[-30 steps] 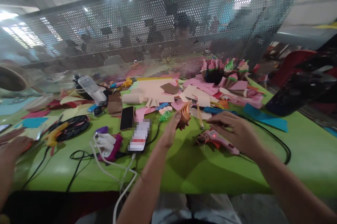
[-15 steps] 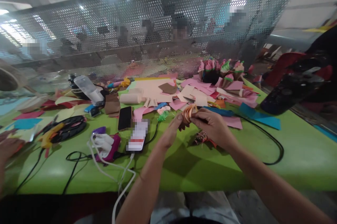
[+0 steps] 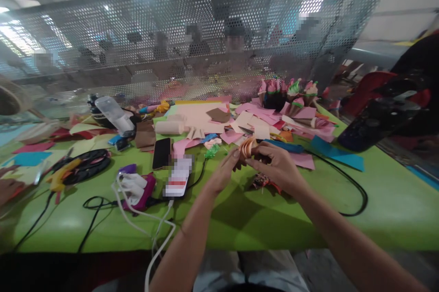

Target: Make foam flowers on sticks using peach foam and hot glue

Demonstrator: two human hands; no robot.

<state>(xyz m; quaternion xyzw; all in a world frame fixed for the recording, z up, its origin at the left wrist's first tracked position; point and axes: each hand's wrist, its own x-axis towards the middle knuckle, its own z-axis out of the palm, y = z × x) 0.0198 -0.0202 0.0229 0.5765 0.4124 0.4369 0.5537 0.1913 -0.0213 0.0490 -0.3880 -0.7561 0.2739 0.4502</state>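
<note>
A mesh screen [image 3: 192,40] rose behind the green table [image 3: 291,228], with people showing dimly through it. On the table's right side a dark bottle [image 3: 377,114] leaned over. Pale pink paper [image 3: 195,116] lay at the back centre, with smaller scraps strewn to its right, and a blue sheet [image 3: 338,152] lay near the bottle. At the back right stood a cluster of paper cones [image 3: 274,95] with pink and green tops.

The left hand [image 3: 224,168] and right hand [image 3: 277,161] met above the table, right of centre. Another person's hand [image 3: 10,191] showed at the left edge.

A clear container [image 3: 115,114] tilted at the back left. In front of it, a yellow tool [image 3: 63,173] lay against a black disc [image 3: 99,166]. A magenta adaptor [image 3: 147,193] held white plugs; just right of it were a lit phone [image 3: 178,177] and, behind that, a dark phone [image 3: 161,154].

Smallest was the orange-and-cream swirl [image 3: 247,146], raised between the two hands. The left fingertips were closed against its left side; the right thumb and fingers pinched its right side, barely apart. Below the right hand lay a dark speckled piece [image 3: 262,181], partly hidden.
</note>
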